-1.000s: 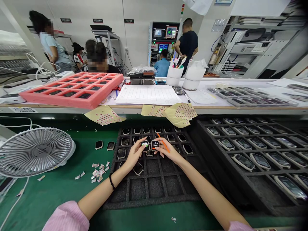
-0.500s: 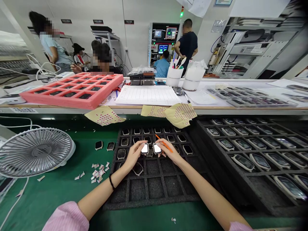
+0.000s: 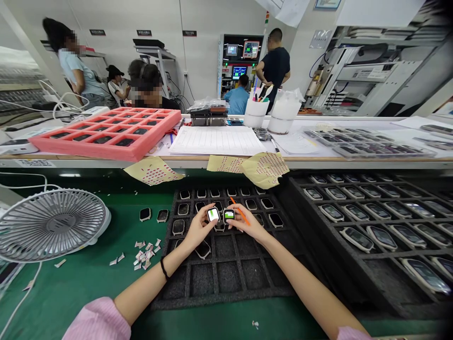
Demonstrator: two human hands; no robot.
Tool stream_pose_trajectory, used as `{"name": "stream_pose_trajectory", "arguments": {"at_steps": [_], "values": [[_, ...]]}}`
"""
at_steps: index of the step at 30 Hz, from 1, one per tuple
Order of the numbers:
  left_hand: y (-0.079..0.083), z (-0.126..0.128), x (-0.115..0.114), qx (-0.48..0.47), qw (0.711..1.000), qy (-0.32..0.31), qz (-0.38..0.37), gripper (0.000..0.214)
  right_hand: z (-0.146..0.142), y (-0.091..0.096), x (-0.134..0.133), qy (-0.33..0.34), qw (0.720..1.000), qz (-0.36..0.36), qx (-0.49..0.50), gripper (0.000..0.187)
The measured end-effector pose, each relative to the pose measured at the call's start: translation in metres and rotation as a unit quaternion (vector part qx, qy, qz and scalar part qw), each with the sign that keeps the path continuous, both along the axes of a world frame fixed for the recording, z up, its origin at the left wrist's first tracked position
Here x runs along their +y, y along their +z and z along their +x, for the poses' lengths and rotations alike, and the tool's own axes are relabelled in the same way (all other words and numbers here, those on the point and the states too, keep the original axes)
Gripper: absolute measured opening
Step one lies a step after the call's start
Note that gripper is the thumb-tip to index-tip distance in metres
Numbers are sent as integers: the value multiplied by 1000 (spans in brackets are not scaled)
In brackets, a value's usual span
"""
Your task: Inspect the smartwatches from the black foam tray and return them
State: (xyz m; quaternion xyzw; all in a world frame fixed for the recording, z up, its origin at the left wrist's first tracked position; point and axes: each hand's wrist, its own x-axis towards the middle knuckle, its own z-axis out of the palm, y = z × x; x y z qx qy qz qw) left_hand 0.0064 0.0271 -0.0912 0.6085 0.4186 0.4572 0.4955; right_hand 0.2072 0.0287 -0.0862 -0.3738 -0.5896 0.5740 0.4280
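My left hand (image 3: 200, 226) is closed on a smartwatch body without a strap (image 3: 213, 215); its lit screen is white with a green patch. Close beside it, my right hand (image 3: 249, 222) grips a second smartwatch body (image 3: 229, 215), whose screen shows green and white on black. An orange stick, perhaps a pen (image 3: 240, 211), lies along the fingers of the right hand. Both hands are over a black foam tray (image 3: 226, 276). Dark-screened watch bodies sit in several of its far and middle compartments, and one (image 3: 203, 249) lies just below my left hand.
A grey fan (image 3: 56, 224) stands at the left on the green mat (image 3: 116, 236), near small paper scraps (image 3: 143, 255) and two loose watches (image 3: 145, 214). Another foam tray (image 3: 389, 278) with watches is at the right. A pink foam tray (image 3: 141, 150) rests on the shelf; people are beyond it.
Both screens were plain white; now the left one carries a green patch and the right one green and white on black. The hands have shifted very slightly, still holding the watches.
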Motion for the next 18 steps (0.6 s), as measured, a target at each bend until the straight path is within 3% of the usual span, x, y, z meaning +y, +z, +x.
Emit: {"name": "stream_pose_trajectory", "arguments": {"at_steps": [7, 18], "values": [[11, 0, -4, 22, 999, 24, -12, 33, -1, 5, -1, -30, 999, -13, 8, 27], [9, 1, -3, 10, 1000, 7, -23, 33, -2, 8, -3, -10, 1000, -11, 3, 32]]}}
